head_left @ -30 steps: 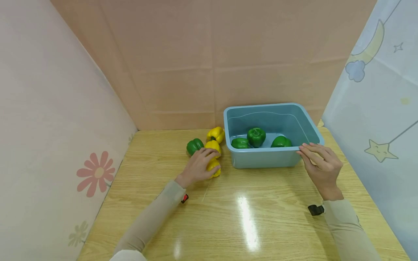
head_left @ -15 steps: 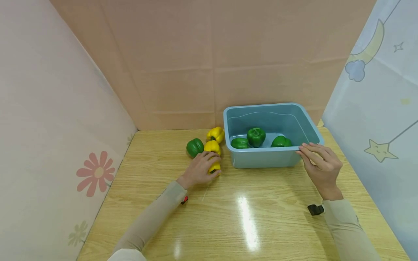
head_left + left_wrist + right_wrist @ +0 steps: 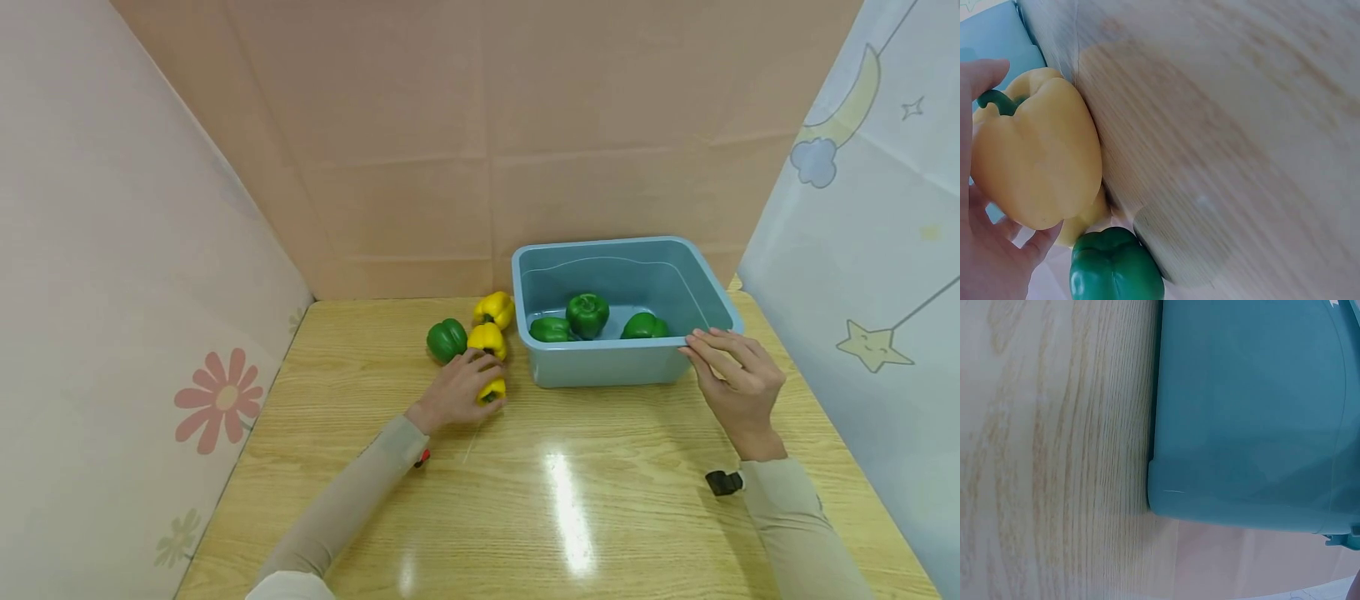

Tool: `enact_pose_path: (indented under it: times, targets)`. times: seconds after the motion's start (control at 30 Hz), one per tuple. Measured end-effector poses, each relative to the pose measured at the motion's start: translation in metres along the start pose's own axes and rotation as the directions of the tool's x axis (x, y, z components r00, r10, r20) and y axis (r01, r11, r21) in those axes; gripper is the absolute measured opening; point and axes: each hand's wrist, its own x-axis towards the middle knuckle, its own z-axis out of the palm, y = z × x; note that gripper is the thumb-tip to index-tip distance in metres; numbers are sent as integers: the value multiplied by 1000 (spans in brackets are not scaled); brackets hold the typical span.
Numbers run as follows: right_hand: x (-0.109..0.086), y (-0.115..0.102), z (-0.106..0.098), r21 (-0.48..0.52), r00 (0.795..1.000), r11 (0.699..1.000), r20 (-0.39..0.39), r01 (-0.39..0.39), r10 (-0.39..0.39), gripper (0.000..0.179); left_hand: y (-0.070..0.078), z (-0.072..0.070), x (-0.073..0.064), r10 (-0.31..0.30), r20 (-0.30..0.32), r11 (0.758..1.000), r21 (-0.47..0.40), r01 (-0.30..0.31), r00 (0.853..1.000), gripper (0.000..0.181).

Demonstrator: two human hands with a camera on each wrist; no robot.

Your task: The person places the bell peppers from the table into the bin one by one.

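Note:
My left hand [image 3: 456, 392] grips the nearest yellow bell pepper [image 3: 492, 390], partly covering it in the head view. In the left wrist view, the thumb lies by the green stem and the fingertips reach around the other end of this yellow bell pepper [image 3: 1041, 156]. Two more yellow bell peppers [image 3: 487, 341] lie just behind it, and a green bell pepper [image 3: 447, 340] is on their left. At the right, my right hand [image 3: 741, 385] holds the front rim of a blue plastic bin [image 3: 600, 367], near its right corner, between thumb and fingers.
Inside the bin are three green bell peppers [image 3: 588, 315]. The wooden table [image 3: 480, 517] meets a tan cloth backdrop [image 3: 390, 167] at the back. Patterned cloth panels stand on the left and right.
The nearest yellow bell pepper has turned slightly in my left hand, so its stem end now faces forward. That hand has shifted slightly. My right hand stays on the rim.

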Motion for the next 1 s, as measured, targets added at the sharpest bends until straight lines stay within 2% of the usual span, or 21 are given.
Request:
enact_pose_path:
  times: [0.3, 0.43, 0.63, 0.8, 1.0]
  targets:
    - [-5, 7, -1, -5, 1000, 1000, 6, 6, -6, 27, 1, -1, 0, 24, 37, 998, 51, -25, 999, 43]
    - [-6, 9, -2, -5, 1000, 1000, 1, 5, -5, 27, 2, 0, 0, 16, 77, 996, 82, -22, 997, 45]
    - [-5, 8, -2, -5, 1000, 1000, 2, 7, -7, 27, 3, 0, 0, -6, 119, 998, 56, 0, 993, 43]
    - [-4, 6, -2, 0, 1000, 1000, -2, 8, -8, 26, 2, 2, 0, 14, 112, 1000, 20, -16, 994, 42]
    - [-4, 5, -2, 0, 1000, 1000, 0, 10, -10, 24, 3, 3, 0, 21, 114, 999, 26, -24, 993, 38]
